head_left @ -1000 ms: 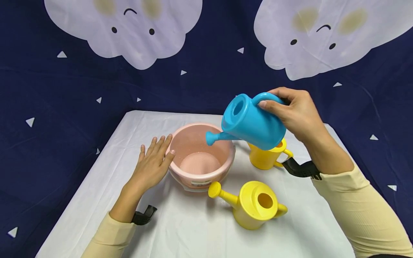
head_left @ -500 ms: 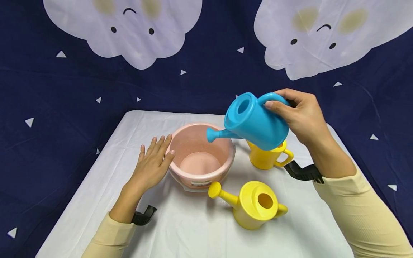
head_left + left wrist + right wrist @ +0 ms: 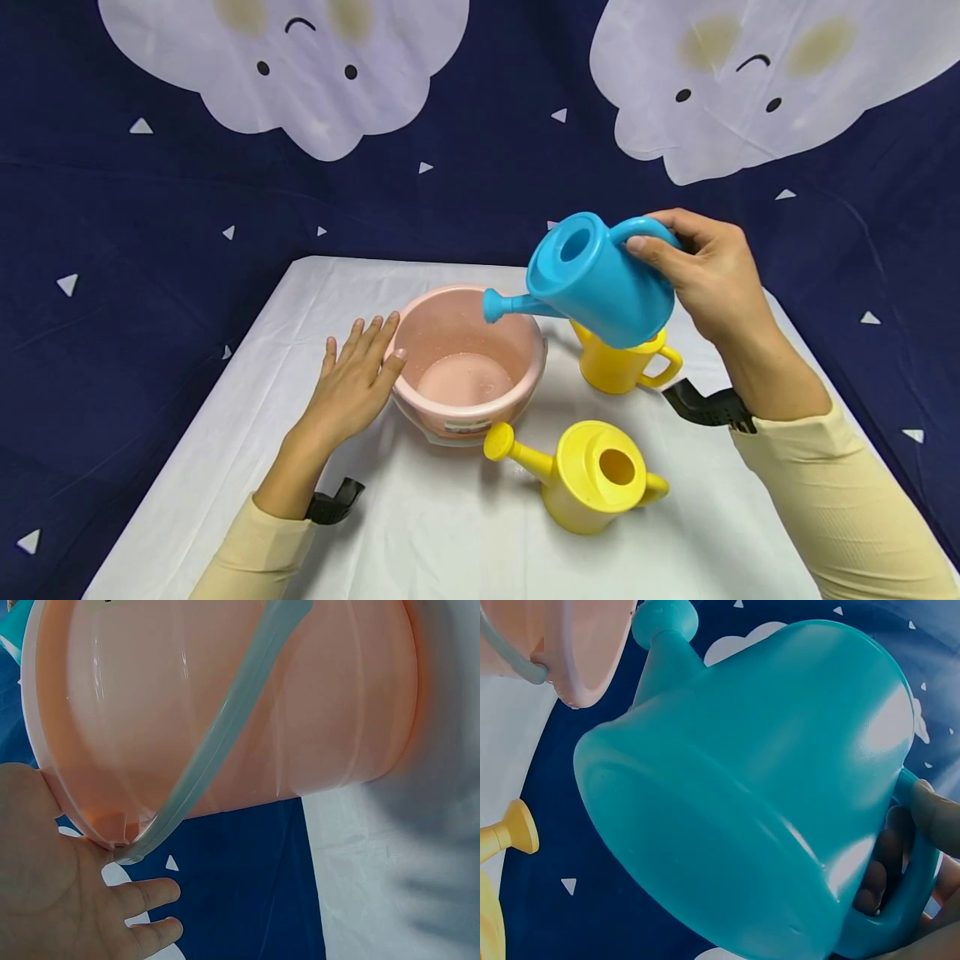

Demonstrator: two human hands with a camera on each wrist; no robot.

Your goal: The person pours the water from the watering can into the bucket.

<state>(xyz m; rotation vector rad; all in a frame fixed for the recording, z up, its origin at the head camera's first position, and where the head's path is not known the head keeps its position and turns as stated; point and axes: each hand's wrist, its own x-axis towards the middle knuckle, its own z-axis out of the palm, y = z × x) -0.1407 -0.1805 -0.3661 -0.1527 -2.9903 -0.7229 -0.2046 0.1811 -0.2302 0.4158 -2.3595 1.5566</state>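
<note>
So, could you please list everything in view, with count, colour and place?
Bucket: 1, pink, with grey handle, on the table.
Label: 1, pale, on the bucket's front.
Liquid: apparently some, clear, in the bucket's bottom.
Blue watering can: 1, blue, held tilted, spout toward the bucket.
Front yellow watering can: 1, yellow, on the table.
Rear yellow watering can: 1, yellow, partly behind the blue one.
Table: 1, white-covered, beneath.
Backdrop: 1, dark blue, behind, with white clouds and triangles.
Devices: 2, black, one at each cuff.
Sleeves: 2, cream, left and right.
Left hand: 1, bare, at the bucket's rim.
Right hand: 1, bare, gripping the blue watering can.
</note>
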